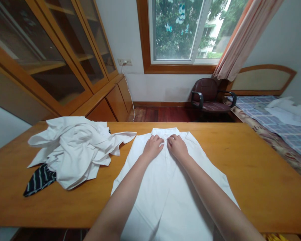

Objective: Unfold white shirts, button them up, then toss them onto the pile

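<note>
A white shirt [165, 187] lies spread flat on the wooden table [253, 167], collar end away from me. My left hand [153, 146] and my right hand [177, 145] rest side by side just below the collar. Both have their fingers curled and pinched on the shirt's front placket near the top button. My forearms reach over the length of the shirt.
A heap of crumpled white clothes [75, 147] sits on the table's left, with a dark striped garment [40, 179] under it. Behind the table are a glass-door cabinet [65, 57], a dark armchair [210, 97], a window and a bed [278, 120] at right.
</note>
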Demonstrator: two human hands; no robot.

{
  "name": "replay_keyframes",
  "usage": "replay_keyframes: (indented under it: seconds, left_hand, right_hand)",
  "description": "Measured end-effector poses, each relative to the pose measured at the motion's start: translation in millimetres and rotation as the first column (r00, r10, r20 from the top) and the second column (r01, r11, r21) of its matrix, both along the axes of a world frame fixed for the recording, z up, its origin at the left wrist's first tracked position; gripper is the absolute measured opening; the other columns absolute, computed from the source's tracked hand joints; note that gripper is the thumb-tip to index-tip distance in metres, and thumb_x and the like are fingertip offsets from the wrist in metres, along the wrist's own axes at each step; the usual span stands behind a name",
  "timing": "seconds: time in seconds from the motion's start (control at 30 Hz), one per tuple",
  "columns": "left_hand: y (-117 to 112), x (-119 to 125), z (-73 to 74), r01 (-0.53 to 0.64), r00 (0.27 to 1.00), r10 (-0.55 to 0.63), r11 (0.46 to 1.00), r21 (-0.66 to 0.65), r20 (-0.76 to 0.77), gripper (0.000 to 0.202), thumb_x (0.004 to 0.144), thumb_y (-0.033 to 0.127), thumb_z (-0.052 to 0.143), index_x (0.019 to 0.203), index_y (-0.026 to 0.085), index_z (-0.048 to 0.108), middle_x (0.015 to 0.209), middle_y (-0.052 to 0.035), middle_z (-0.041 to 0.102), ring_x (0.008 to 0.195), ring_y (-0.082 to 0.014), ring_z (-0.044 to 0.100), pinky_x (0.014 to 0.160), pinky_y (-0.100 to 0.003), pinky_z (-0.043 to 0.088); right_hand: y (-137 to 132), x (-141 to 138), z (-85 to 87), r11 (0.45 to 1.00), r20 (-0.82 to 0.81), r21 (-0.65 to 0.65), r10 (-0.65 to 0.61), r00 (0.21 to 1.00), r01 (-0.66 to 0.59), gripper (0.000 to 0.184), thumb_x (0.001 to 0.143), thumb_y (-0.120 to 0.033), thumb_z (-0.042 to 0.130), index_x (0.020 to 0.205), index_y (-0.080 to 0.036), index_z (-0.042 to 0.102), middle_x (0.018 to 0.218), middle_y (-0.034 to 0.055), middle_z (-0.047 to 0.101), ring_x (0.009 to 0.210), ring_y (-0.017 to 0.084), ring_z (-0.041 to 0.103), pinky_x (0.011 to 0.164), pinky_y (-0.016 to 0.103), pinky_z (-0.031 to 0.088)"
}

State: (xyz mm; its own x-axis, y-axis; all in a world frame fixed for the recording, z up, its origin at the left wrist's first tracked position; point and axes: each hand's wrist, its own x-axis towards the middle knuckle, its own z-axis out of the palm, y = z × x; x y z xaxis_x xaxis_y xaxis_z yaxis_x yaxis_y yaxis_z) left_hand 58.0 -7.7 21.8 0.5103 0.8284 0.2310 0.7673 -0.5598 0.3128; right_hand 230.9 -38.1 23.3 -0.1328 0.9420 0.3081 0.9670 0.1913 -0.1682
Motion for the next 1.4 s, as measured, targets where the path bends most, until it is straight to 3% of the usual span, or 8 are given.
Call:
replay_keyframes:
  seconds: [0.27, 0.37, 0.6, 0.77, 0.87, 1.0, 1.27, 1.4]
  left_hand:
    - [7.8, 9.6, -6.1, -0.160, 0.984, 0.161, 0.987, 0.020, -0.078, 0.023, 0.094, 0.028, 0.055, 0.117, 0.025, 0.057, 0.109, -0.0056, 0.054, 0.097, -0.0211, 0.059, 0.078, -0.030, 0.048]
    - [9.5, 11.8, -7.0, -0.183, 0.982, 0.186, 0.980, 0.075, -0.039, 0.023, 0.092, 0.023, 0.058, 0.115, 0.026, 0.058, 0.109, -0.0059, 0.055, 0.103, -0.0217, 0.057, 0.080, -0.029, 0.048]
    - [11.7, 10.6, -10.7, -0.380, 0.919, 0.374, 0.925, 0.025, 0.129, 0.009, 0.097, 0.021, 0.048, 0.100, 0.020, 0.056, 0.095, -0.0070, 0.063, 0.079, -0.0202, 0.064, 0.064, -0.029, 0.043]
    - [7.2, 14.6, -11.3, -0.235, 0.917, 0.253, 0.967, -0.093, 0.310, 0.006, 0.096, 0.024, 0.052, 0.095, 0.020, 0.055, 0.077, -0.0018, 0.065, 0.071, -0.0168, 0.064, 0.066, -0.025, 0.044]
    - [7.6, 17.7, -12.3, -0.060, 0.903, 0.082, 0.996, -0.063, 0.423, 0.011, 0.097, 0.025, 0.052, 0.100, 0.019, 0.060, 0.090, -0.0041, 0.067, 0.079, -0.0156, 0.065, 0.074, -0.025, 0.048]
    - [13.7, 19.4, -15.4, 0.044, 0.851, -0.013, 0.998, -0.047, 0.525, 0.017, 0.094, 0.022, 0.056, 0.108, 0.019, 0.065, 0.105, -0.0066, 0.066, 0.092, -0.0167, 0.064, 0.083, -0.027, 0.050]
    - [23.1, 21.8, -20.1, 0.063, 0.784, 0.087, 0.974, -0.219, 0.615, 0.008, 0.087, 0.020, 0.063, 0.088, 0.016, 0.070, 0.090, -0.0052, 0.069, 0.082, -0.0167, 0.065, 0.078, -0.027, 0.051]
    - [28.3, 18.9, -18.8, 0.068, 0.721, 0.271, 0.888, -0.454, 0.638, 0.011, 0.082, 0.023, 0.066, 0.087, 0.014, 0.071, 0.085, -0.0059, 0.073, 0.079, -0.0187, 0.067, 0.076, -0.028, 0.052]
  right_hand:
    - [7.8, -2.2, -11.0, 0.988, -0.102, -0.091, -0.130, 0.986, 0.121, 0.022, 0.096, -0.028, 0.050, 0.109, -0.025, 0.067, 0.107, 0.0045, 0.067, 0.079, 0.018, 0.064, 0.061, 0.027, 0.041]
    - [8.3, 1.8, -13.1, 0.988, -0.198, -0.089, -0.141, 0.970, 0.126, 0.021, 0.095, -0.026, 0.051, 0.105, -0.025, 0.069, 0.104, 0.0036, 0.069, 0.082, 0.017, 0.065, 0.065, 0.026, 0.043]
    - [11.3, 12.4, -17.1, 0.993, -0.497, 0.041, -0.078, 0.865, 0.113, 0.020, 0.094, -0.025, 0.051, 0.100, -0.022, 0.070, 0.100, 0.0052, 0.071, 0.093, 0.021, 0.065, 0.081, 0.030, 0.048]
    - [11.4, 13.9, -15.4, 0.987, -0.598, 0.115, -0.024, 0.801, 0.116, 0.020, 0.094, -0.029, 0.052, 0.096, -0.021, 0.070, 0.094, 0.0051, 0.071, 0.087, 0.021, 0.064, 0.079, 0.031, 0.048]
    - [11.5, 14.2, -14.2, 0.984, -0.623, 0.153, 0.026, 0.782, 0.089, 0.019, 0.095, -0.029, 0.052, 0.095, -0.021, 0.069, 0.094, 0.0056, 0.070, 0.088, 0.021, 0.064, 0.079, 0.032, 0.048]
    - [12.7, 14.9, -13.9, 0.978, -0.623, 0.205, 0.110, 0.774, 0.026, 0.017, 0.093, -0.024, 0.052, 0.095, -0.021, 0.068, 0.094, 0.0057, 0.069, 0.088, 0.021, 0.063, 0.080, 0.032, 0.049]
    - [17.1, 11.2, -14.0, 0.957, -0.636, 0.287, 0.214, 0.742, -0.030, 0.012, 0.090, -0.016, 0.054, 0.095, -0.023, 0.062, 0.100, 0.0068, 0.063, 0.097, 0.022, 0.060, 0.087, 0.036, 0.050]
    - [17.5, 9.8, -16.6, 0.941, -0.669, 0.336, 0.200, 0.716, 0.051, 0.013, 0.083, -0.015, 0.060, 0.092, -0.022, 0.054, 0.104, 0.0081, 0.052, 0.100, 0.023, 0.054, 0.085, 0.038, 0.051]
